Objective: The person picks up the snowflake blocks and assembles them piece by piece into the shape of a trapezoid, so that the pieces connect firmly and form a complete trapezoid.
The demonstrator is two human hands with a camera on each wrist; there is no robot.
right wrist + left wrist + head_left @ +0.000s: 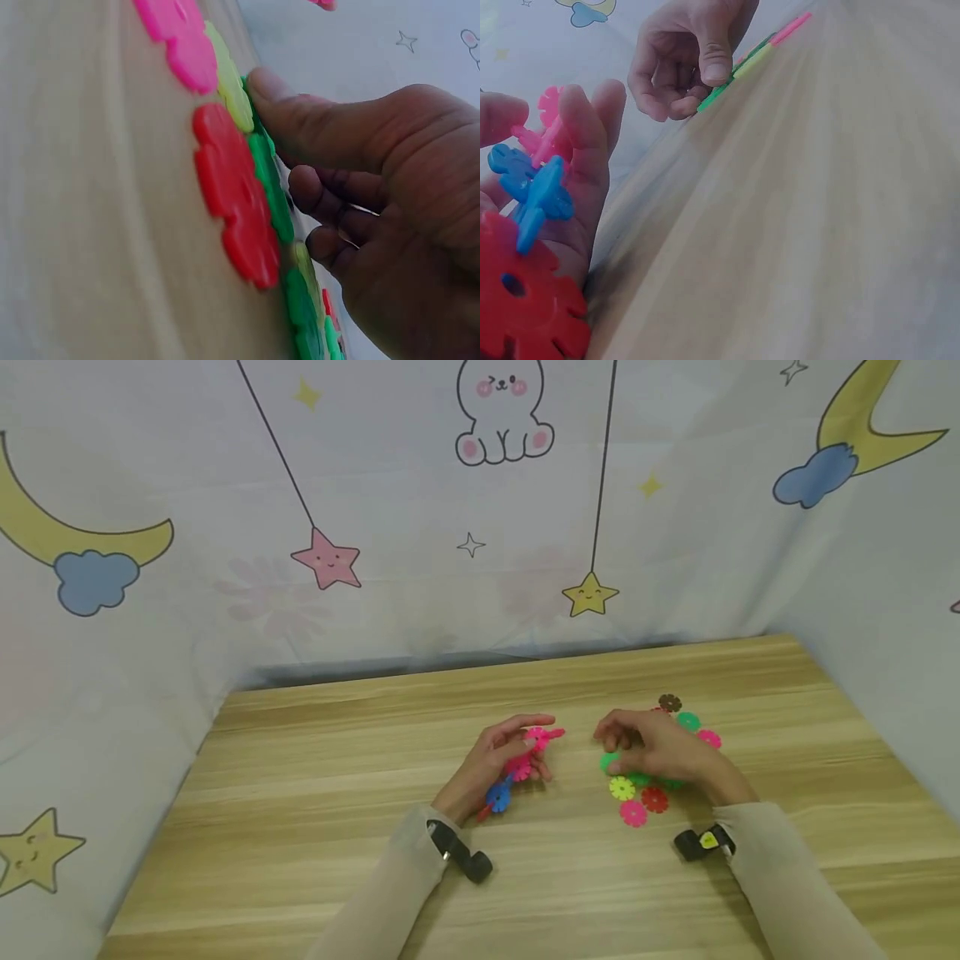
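- Wooden bench (315,777) stood inside a white curtain (420,527) printed with moons, stars and a bunny.
- Left hand (498,760), near centre of the bench, had its grip curled round a joined cluster of snowflake discs (517,768): pink pieces on top, a blue one and a red one lower down. Left wrist view showed the cluster lying against the palm.
- Right hand (660,747), at 3 o'clock from the left hand, rested over a loose pile of discs (637,797) on the bench; thumb tip pressed on a green disc (266,180), other fingers curled, nothing lifted.
- Judged step: picking the next piece for the cluster.
- Next move would call for pinching one disc clear of its neighbours, then lining its slot with a slot on the cluster.
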